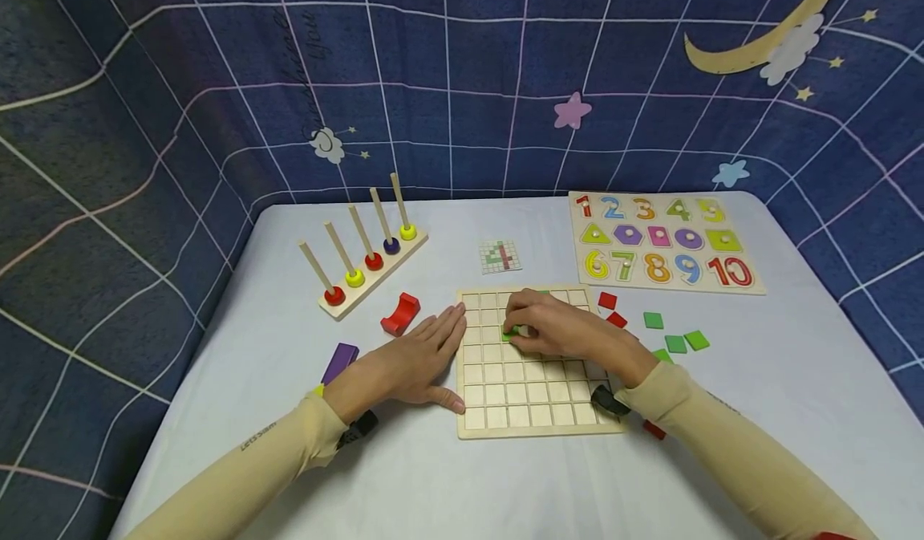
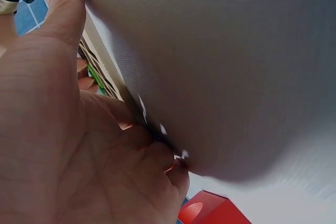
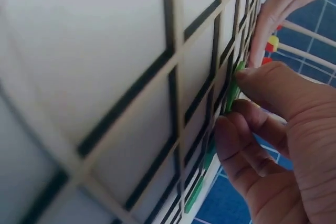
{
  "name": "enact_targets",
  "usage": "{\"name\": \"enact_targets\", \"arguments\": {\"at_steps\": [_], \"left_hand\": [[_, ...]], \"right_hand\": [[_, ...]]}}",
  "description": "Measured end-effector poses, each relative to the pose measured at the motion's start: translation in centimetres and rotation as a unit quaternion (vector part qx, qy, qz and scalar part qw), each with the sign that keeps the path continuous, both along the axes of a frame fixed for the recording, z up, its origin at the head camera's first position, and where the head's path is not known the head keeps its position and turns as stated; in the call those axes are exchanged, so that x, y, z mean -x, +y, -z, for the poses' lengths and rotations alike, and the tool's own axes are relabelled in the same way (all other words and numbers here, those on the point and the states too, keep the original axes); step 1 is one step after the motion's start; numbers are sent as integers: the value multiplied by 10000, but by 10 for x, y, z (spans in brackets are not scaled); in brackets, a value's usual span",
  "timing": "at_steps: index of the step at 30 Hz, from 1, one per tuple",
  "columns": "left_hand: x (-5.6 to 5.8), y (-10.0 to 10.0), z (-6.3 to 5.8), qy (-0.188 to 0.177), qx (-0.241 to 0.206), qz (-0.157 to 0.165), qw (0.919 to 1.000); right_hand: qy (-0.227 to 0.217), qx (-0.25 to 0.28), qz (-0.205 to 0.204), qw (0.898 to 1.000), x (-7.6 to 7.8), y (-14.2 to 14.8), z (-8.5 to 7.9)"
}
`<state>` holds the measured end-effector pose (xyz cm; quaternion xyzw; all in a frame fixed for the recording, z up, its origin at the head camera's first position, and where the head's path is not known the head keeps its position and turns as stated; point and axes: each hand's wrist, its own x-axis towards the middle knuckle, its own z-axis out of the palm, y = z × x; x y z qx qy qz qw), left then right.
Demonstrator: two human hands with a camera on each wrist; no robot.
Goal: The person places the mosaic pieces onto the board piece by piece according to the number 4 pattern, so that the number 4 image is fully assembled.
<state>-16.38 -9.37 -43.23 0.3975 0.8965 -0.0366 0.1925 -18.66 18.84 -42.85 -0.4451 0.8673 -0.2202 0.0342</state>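
A wooden grid board [image 1: 518,395] lies flat on the white tabletop. Over its upper left part, my right hand [image 1: 556,327] pinches a green square tile [image 3: 234,88] between thumb and fingertips, right at the grid cells. Further green tiles [image 3: 193,195] sit in cells along the board's far side in the right wrist view, largely hidden by the hand in the head view. My left hand [image 1: 419,357], fingers straight, rests along the board's left edge. Its thumb [image 2: 65,9] lies against the edge in the left wrist view.
Loose green tiles [image 1: 675,343] and red tiles [image 1: 608,300] lie right of the board. Behind it are a small pattern card [image 1: 500,257] and a number puzzle [image 1: 667,243]. To the left stand a peg rack [image 1: 375,275], a red arch block [image 1: 400,314] and a purple block [image 1: 340,362].
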Motion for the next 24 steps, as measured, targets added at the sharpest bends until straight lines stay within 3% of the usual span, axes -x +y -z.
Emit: {"name": "enact_targets", "arguments": {"at_steps": [9, 17, 24], "left_hand": [[-1, 1, 0, -77, -62, -23, 9999], [1, 2, -1, -83, -94, -3, 9999], [1, 1, 0, -75, -126, 2, 9999]], "right_hand": [[-42, -172, -31, 9998, -2, 6, -7], [-22, 70, 164, 9998, -3, 30, -12], [-26, -115, 586, 9982, -10, 57, -16]]}}
